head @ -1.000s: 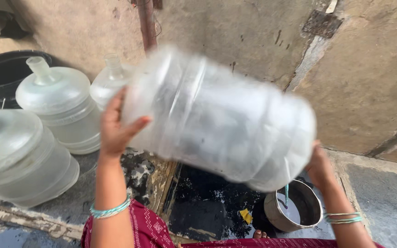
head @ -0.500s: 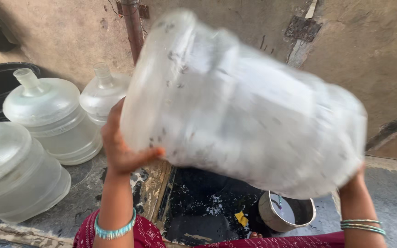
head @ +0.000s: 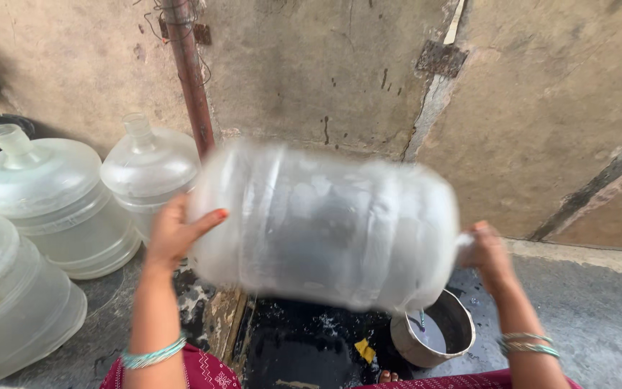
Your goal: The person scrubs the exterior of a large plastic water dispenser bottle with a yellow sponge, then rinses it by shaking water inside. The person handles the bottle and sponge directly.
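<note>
Since the frame half a second earlier, the large clear water jug (head: 325,223) has swung down from a steep tilt to lie roughly level, its base at 9 o'clock and its neck end at 3 o'clock. It is blurred by motion.

The left hand (head: 174,234) is pressed flat against the jug's base end, fingers spread behind it and the thumb out across the front wall. It supports rather than encloses. The right hand (head: 485,248) is closed around the neck end at 3 o'clock; the neck itself is hidden in the blur, so the exact hold is probably a full wrap but cannot be confirmed. The jug is off the ground, carried between both hands in front of the stained wall (head: 541,101).

Below the jug at 5 o'clock stands a metal pot (head: 433,338) holding water, beside a wet dark drain pit (head: 304,346). At 9 o'clock three more clear jugs stand upright: one by the rusty pipe (head: 188,72), namely the rear jug (head: 149,169), then the middle jug (head: 52,202) and the near jug (head: 8,302).
</note>
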